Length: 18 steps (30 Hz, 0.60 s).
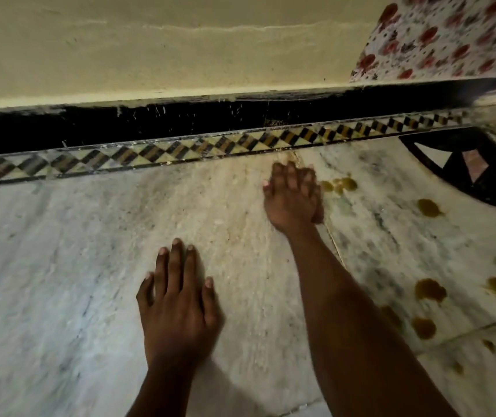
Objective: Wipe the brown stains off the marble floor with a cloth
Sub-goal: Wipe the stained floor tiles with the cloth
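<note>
From my feed I see a pale cream wall (150, 55) across the top, its plaster streaked with a thin whitish line. Below it runs a black skirting band (120, 124), flecked with white marks. Along the foot of that lies a patterned border strip (180, 150) — black, ochre and cream diamonds. At the far right a dark curved inlay (463, 173) with triangles cuts into the paving. A floral fabric (445, 34) — red blooms on white — hangs at the upper right corner. Light is dim and warm.
</note>
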### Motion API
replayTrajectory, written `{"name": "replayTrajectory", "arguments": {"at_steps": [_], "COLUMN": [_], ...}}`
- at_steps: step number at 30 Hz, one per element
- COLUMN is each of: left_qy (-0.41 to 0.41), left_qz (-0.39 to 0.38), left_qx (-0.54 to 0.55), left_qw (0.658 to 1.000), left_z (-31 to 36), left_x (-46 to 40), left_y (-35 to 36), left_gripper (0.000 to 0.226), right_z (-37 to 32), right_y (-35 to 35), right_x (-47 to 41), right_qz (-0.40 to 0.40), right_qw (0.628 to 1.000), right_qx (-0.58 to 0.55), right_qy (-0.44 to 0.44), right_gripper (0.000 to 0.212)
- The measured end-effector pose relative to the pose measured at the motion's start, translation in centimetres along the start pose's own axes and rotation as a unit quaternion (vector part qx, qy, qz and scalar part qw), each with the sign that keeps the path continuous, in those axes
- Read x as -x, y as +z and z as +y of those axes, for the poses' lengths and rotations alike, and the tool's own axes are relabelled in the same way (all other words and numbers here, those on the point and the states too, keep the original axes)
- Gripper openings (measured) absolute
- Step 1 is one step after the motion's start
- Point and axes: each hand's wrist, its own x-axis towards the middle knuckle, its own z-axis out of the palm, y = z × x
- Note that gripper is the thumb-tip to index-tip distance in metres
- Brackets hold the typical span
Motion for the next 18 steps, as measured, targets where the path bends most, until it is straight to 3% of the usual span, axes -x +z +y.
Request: {"name": "replayTrajectory", "arguments": {"at_steps": [4,7,9,12,14,16,18], "left_qy": [-0.002,0.001,0.004,0.006,0.005,0.011,0.013], "left_qz": [0.006,-0.001,-0.001,0.003,-0.001,-0.008,-0.009], "left_qx": [-0.009,-0.012,-0.010,-0.009,-0.009,-0.011,-0.001], "left_qw": [1.000,1.000,1.000,1.000,1.000,1.000,1.000], "left_z": [0.0,0.1,-0.1,-0.1,-0.1,-0.3,-0.4], "left_x": [-0.1,-0.2,-0.1,-0.1,-0.1,-0.1,-0.1], "left_y": [-0.1,-0.1,0.1,0.2,0.3,0.2,0.0], "left_gripper": [0.066,0.066,0.067,0.067,0.067,0.067,0.067], "right_z": [-4.6,-1.2,2.9,7.1,5.9,2.6,-0.6], "right_y": [2.0,2.2,1.1,-1.3,-2.7,-2.7,-1.7], "right_x": [2.4,8.0,7.1,0.8,-3.3,-4.8,-3.1], "right_qz": [-0.035,-0.018,-0.017,0.021,0.016,-0.008,-0.040], "right_qw": [0.977,0.949,0.961,0.996,0.998,0.999,0.995], "right_qx": [0.050,0.078,0.097,0.069,0.004,-0.008,0.034], "right_qy": [-0.206,-0.304,-0.258,-0.052,0.058,0.042,-0.087], "right_gripper": [0.062,0.059,0.057,0.060,0.063,0.064,0.063]}}
